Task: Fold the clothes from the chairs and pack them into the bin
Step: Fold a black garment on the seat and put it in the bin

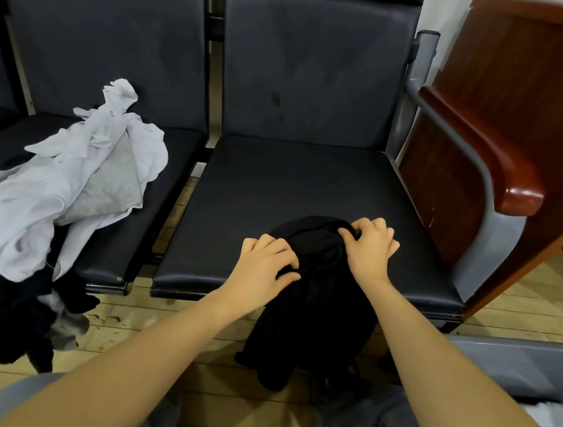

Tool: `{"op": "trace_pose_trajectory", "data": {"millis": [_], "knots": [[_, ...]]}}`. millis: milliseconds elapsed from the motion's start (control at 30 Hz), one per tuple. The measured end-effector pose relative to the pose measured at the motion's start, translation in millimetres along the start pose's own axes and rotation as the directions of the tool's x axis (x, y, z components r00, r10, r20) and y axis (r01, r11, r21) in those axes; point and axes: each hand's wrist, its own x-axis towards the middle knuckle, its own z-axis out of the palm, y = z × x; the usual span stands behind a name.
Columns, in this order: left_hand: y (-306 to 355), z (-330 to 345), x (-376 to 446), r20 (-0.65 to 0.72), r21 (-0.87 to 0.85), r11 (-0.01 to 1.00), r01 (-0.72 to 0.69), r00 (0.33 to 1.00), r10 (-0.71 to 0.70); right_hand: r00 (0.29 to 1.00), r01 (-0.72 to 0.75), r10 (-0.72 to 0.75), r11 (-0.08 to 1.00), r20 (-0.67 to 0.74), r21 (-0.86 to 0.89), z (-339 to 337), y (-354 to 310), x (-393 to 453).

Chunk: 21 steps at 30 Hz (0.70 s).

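Black garment (313,303) draped over seat edge (half hanging); left hand (264,267), right hand (368,250) grip pinching fabric.

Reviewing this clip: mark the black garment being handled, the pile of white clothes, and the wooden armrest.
black garment (316,303): head view, on the part hanging over the seat's front edge.
pile of white clothes (74,180): head view, on the middle of the white cloth.
wooden armrest (499,163): head view, on its curved top.

A: The heap of pale and dark clothes (55,202) runs off the left edge, blurred at the bottom.
B: The bin (513,369)?
A: Only 1 grey corner shows; the right edge cuts it.
B: Fingertips?
A: The left hand (263,272) buries some in the black garment (312,317).
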Motion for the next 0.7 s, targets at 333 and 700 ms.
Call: {"op": "trace_pose_trajectory", "data": {"millis": [333,700], "knots": [[-28,-43,43,-0.058,-0.449,0.858,0.249,0.950,-0.306,0.984,0.177,-0.179,0.948,-0.017,0.263,-19,-20,-9],[-82,-34,77,-0.145,-0.226,0.815,0.534,0.808,-0.570,0.930,0.303,-0.322,0.945,0.178,0.126,15,-41,-3]]}}
